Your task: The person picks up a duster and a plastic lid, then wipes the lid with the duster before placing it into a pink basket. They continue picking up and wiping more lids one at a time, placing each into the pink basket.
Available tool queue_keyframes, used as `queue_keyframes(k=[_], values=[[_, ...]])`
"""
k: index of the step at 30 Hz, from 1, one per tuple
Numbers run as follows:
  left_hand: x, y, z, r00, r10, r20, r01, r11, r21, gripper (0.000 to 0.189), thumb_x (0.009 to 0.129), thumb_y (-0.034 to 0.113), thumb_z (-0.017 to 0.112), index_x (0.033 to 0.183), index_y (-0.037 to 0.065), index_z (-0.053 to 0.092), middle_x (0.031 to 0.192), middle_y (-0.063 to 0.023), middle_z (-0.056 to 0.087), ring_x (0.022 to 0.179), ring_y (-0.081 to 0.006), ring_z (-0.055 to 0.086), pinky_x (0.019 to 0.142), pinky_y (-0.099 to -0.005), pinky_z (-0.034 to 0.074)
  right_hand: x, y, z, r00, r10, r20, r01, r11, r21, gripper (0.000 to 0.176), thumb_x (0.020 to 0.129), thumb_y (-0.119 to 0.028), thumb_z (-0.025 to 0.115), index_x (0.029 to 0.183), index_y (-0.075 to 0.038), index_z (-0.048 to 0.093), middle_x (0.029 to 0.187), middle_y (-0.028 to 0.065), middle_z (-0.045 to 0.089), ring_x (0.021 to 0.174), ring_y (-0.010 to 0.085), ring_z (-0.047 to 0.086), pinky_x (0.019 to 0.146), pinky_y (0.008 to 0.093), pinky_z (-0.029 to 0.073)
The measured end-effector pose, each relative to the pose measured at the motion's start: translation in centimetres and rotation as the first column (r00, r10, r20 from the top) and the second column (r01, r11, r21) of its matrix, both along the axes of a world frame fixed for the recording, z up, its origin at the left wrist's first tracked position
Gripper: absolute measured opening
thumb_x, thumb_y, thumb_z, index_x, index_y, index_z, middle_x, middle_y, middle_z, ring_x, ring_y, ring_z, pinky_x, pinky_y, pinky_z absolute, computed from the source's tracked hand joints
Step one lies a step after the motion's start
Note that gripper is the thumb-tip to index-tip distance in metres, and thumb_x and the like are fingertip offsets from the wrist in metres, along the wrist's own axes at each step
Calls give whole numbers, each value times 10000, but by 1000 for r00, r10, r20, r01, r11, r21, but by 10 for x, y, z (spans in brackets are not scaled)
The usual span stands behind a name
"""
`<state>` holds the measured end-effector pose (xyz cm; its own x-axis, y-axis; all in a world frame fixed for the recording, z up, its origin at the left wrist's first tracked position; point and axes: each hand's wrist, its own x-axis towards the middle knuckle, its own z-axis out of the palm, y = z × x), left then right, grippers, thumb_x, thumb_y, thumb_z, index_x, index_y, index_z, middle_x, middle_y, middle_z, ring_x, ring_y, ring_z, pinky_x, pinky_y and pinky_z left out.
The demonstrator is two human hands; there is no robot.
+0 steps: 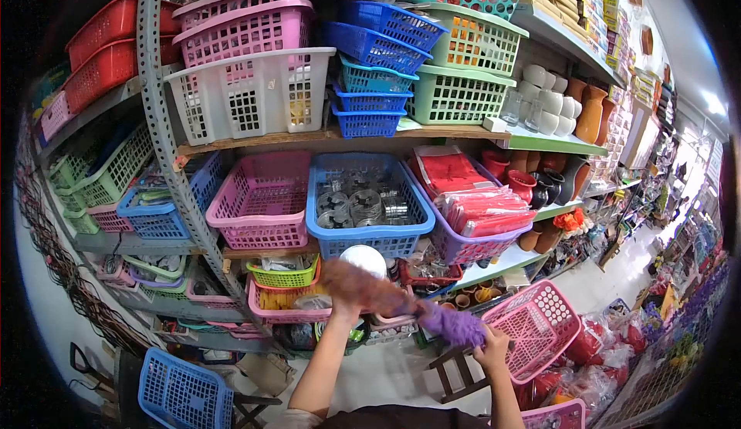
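Observation:
A long fluffy duster (459,325), purple at one end and blurred brown-orange at the other, stretches across in front of me. My right hand (492,349) is closed around it at the purple end. At the brown-orange end my left hand (347,305) grips it from below, its fingers mostly hidden by the blurred fluff. Just behind that end shows a white round object (363,260), partly covered. Beyond the duster, a blue basket (370,238) on the shelf holds several clear round containers.
Left of it sits a pink basket (258,232); to the right, a purple basket (482,249) holds red packets. Stacked baskets fill the shelf above. A pink basket (540,329) stands low at right, a blue basket (185,390) low at left. A metal post (166,113) rises at left.

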<state>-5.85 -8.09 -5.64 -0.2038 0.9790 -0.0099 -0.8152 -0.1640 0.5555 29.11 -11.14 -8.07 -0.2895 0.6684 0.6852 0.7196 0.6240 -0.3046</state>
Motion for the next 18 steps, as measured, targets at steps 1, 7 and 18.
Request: queue_keyframes(k=[1,7,18], values=[[3,-5,13,1000,21,-12,-21,999,24,603,892,582,318,1285,139,425,1245,-56,500,1147,-235,477,931,-421,399,-9,-6,5,992,-121,-46,112,981,-159,425,558,-145,566,967,-38,606,715,174,589,610,352,573,570,406,457],[8,2,-10,967,159,-201,-169,985,-31,675,865,616,300,1306,116,402,1269,-101,483,1128,-261,497,926,-437,407,-18,-7,21,995,-18,-99,10,997,-82,415,560,-111,576,969,-41,601,701,179,582,606,358,565,565,419,444],[7,-17,29,995,95,-7,-94,993,66,594,896,555,323,1293,122,409,1278,-48,471,1170,-215,460,975,-402,369,-8,-13,7,991,-89,-96,68,976,-207,397,583,-130,574,969,-44,611,699,190,590,594,364,568,557,422,439]])
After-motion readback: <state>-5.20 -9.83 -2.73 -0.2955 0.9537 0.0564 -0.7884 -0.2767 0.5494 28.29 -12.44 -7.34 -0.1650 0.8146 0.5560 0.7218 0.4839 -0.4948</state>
